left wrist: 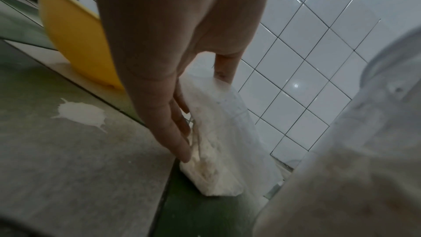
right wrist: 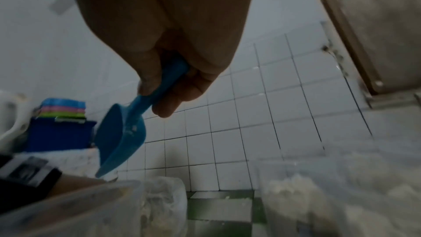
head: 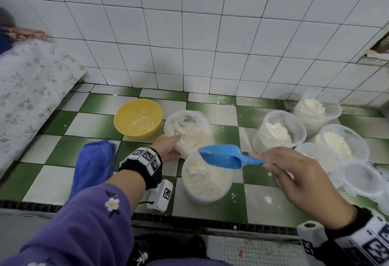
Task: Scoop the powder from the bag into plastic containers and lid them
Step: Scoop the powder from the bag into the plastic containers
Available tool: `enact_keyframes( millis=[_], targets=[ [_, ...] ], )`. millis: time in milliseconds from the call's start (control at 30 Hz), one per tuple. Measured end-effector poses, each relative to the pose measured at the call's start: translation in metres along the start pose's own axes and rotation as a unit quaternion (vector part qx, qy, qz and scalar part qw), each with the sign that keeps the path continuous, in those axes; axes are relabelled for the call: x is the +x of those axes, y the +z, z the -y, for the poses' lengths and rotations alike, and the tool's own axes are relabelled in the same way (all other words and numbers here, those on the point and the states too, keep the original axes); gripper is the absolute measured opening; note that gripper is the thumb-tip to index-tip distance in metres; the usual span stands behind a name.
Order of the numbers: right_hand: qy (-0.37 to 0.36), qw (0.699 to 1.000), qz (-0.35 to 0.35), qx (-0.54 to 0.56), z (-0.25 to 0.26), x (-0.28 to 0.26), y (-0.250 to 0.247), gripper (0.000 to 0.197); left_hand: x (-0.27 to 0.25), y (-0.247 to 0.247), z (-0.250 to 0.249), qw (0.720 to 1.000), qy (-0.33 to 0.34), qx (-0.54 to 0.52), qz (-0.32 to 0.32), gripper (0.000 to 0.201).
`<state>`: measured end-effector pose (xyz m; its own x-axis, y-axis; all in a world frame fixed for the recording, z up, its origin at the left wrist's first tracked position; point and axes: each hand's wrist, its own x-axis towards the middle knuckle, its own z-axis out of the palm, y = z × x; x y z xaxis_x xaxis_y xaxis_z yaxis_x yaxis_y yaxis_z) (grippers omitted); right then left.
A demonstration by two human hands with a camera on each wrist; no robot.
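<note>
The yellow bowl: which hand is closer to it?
Left. The left hand holds the bag right beside the yellow bowl; the right hand holds the blue scoop farther off, beyond the bag.

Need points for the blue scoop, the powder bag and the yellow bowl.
blue scoop (head: pixel 221 156): head view, on the scoop's bowl.
powder bag (head: pixel 189 133): head view, on the powder-filled plastic side.
yellow bowl (head: pixel 137 118): head view, on the inside wall.
</note>
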<state>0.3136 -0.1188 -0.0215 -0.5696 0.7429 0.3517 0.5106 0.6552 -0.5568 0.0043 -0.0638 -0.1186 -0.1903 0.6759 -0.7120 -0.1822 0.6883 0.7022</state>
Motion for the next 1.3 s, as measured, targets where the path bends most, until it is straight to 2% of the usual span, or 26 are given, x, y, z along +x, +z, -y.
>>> enact_keyframes(
  millis=[100,200,333,433,467,533,600,667,767,900,1000,1100,1200,1300],
  targets=[
    [0.089,0.994,-0.044,0.052,-0.005,0.015,0.002,0.031,-0.002,-0.001,0.001,0.999,-0.008,0.036,0.029,0.037],
    [0.129,0.991,-0.038,0.026,-0.017,0.039,0.014,0.029,-0.003,-0.003,0.001,0.997,-0.021,0.058,0.048,0.039],
    [0.11,0.993,0.026,-0.04,-0.029,0.081,0.043,0.028,-0.004,-0.004,0.001,0.995,-0.014,0.063,0.081,0.046],
    [0.071,0.987,0.109,-0.095,-0.033,0.111,0.064,0.031,-0.005,-0.006,-0.001,0.99,0.03,0.109,0.08,0.049],
    [0.058,0.978,0.146,-0.133,-0.033,0.119,0.069,0.035,-0.004,-0.007,-0.002,0.989,0.046,0.123,0.07,0.051],
    [0.039,0.943,0.221,-0.245,-0.03,0.132,0.074,0.044,0.003,-0.012,-0.001,0.985,0.079,0.144,0.044,0.054],
    [0.031,0.911,0.251,-0.326,-0.024,0.137,0.073,0.044,0.008,-0.016,-0.003,0.979,0.112,0.17,0.011,0.044],
    [0.033,0.895,0.263,-0.358,-0.02,0.137,0.072,0.041,0.005,-0.017,-0.007,0.975,0.123,0.182,-0.011,0.034],
    [0.042,0.896,0.259,-0.358,-0.02,0.133,0.074,0.04,0.004,-0.015,-0.013,0.98,0.113,0.16,-0.032,0.027],
    [0.045,0.909,0.248,-0.331,-0.017,0.136,0.081,0.044,0.007,-0.011,-0.018,0.989,0.089,0.105,-0.05,0.029],
    [0.049,0.915,0.251,-0.313,-0.017,0.145,0.088,0.045,0.005,-0.008,-0.021,0.995,0.073,0.055,-0.041,0.019],
    [0.044,0.903,0.277,-0.327,-0.019,0.151,0.095,0.042,0.008,-0.011,-0.022,0.996,0.06,-0.013,-0.058,0.023],
    [0.065,0.896,0.299,-0.321,-0.023,0.151,0.095,0.037,0.013,-0.013,-0.022,0.996,0.047,-0.041,-0.056,0.039],
    [0.095,0.906,0.298,-0.286,-0.027,0.149,0.091,0.033,0.016,-0.014,-0.021,0.996,0.053,-0.046,-0.054,0.029]
  ],
)
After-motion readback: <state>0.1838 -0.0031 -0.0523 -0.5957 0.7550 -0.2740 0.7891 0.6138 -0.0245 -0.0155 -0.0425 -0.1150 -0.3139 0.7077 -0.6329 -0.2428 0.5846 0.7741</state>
